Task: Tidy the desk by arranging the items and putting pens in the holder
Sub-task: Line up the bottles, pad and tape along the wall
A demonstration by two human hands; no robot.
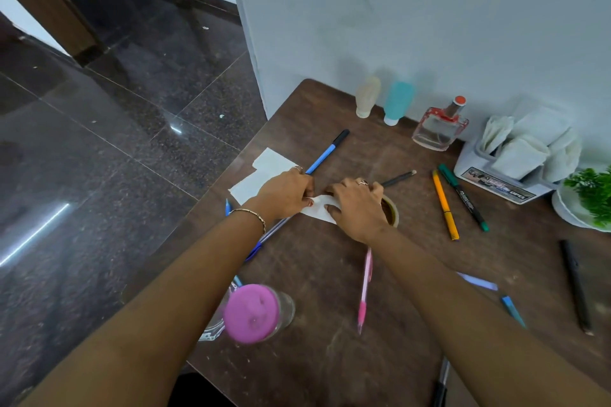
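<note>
View: head, looking down on a brown desk [330, 357].
Left hand [286, 193]: mid-desk, fingers curled, thumb and forefinger nipped on the left edge of the paper [319, 208].
Right hand [358, 208]: just at 3 o'clock of the left hand, fingers arched over the paper, thumb tip laid on it; pinching or only pressing, cannot tell.
Paper: small and white, flat on the desk between both hands.
Sheet [261, 175]: second white piece at 10 o'clock of the left hand, partly under it.
Tape [393, 210]: at 3 o'clock of the right hand, half hidden by it.
Pens: all loose on the desk, none stowed. Blue pen [325, 152] at 12 o'clock of the left hand. Yellow pen [444, 205] and marker [463, 196] side by side at 3 o'clock. Pink pen [364, 291] at 6 o'clock of the right hand. Black pen [575, 284] well apart at 4 o'clock.
Holder: probably the white box [496, 187] at 2 o'clock, now stuffed with tissues; possibly the pink-lidded jar [254, 312] at 7 o'clock instead.
Paper handling: judged very light, limp and easily creased; best taken by an edge or corner.
Pen handling: judged light, stiff, smooth and apt to roll; best pinched mid-barrel and dropped in tip down.
Writing: "OPEL" on the box sticker; print along the marker barrel too small to read.
</note>
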